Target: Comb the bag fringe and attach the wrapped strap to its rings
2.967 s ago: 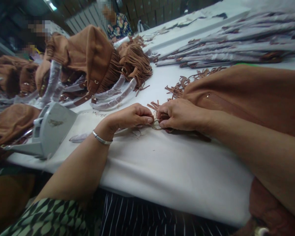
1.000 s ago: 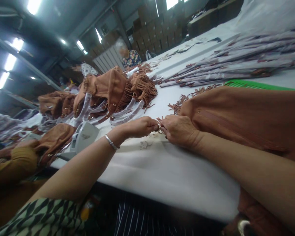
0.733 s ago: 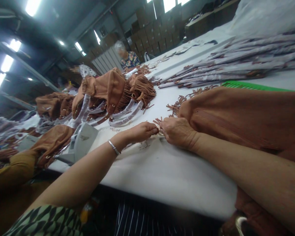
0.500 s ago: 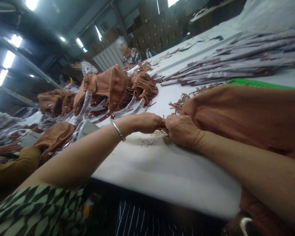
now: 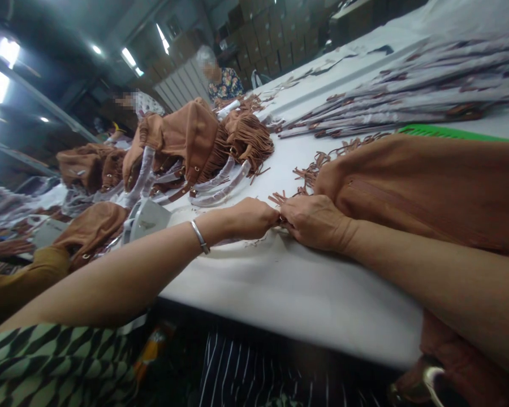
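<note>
The white table is stretching away from you, carrying everything; the brown suede bag is lying on it at your right, your right forearm is crossing over it, and its near corner is reaching your fingertips. Farther off, the heap of fringed bags is sitting to the left and the wrapped straps are fanning out to the right, with a green strip just in front of them. The grey device is standing near your left forearm; a co-worker's mustard sleeve is resting at the far left edge.

Your left hand and right hand are both curling closed, knuckles touching, and are pinching at that bag corner beside the loose fringe strips; your bracelet is sitting on the left wrist.

The change: three seconds ago the metal ring was showing between your thumbs; since then your hands have been drawing tighter together and are now covering it. So the work is staying at the same corner, neither hand is letting go, and I cannot tell what exactly the fingertips are gripping.
</note>
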The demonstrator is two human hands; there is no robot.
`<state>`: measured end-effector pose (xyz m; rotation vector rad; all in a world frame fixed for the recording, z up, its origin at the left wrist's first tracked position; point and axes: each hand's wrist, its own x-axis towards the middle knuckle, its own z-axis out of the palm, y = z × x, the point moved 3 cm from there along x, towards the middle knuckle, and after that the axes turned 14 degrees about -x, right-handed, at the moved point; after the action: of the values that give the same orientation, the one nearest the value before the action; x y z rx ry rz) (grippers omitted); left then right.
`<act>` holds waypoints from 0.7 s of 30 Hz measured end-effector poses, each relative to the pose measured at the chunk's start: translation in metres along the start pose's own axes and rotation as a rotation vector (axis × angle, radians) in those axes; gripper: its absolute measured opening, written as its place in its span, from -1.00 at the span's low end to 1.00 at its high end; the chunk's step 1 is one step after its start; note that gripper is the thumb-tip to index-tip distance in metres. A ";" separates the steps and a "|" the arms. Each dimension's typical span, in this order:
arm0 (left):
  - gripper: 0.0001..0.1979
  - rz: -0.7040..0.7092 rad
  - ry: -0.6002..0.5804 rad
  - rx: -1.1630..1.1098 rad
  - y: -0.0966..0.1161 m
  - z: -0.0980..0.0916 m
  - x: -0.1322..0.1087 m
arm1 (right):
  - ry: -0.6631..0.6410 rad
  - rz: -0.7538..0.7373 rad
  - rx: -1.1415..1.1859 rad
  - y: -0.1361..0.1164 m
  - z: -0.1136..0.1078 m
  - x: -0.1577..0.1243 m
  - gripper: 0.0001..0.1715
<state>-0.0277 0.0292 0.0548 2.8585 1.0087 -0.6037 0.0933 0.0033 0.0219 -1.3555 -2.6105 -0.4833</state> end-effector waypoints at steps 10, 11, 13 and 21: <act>-0.77 0.011 0.025 -0.157 -0.009 0.014 0.010 | -0.095 0.049 0.015 0.003 -0.003 -0.003 -0.78; -0.75 0.003 0.035 -0.175 -0.010 0.018 0.011 | -0.096 0.056 0.016 0.003 -0.002 -0.002 -0.77; -0.70 0.000 0.061 -0.214 -0.011 0.024 0.012 | -0.093 0.074 0.014 0.004 -0.001 -0.001 -0.76; -0.65 -0.041 0.059 -0.305 -0.012 0.030 0.014 | -0.108 0.084 0.007 0.007 -0.003 -0.002 -0.74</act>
<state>-0.0357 0.0418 0.0230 2.6071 1.0657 -0.3353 0.1002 0.0046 0.0253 -1.5230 -2.6225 -0.3997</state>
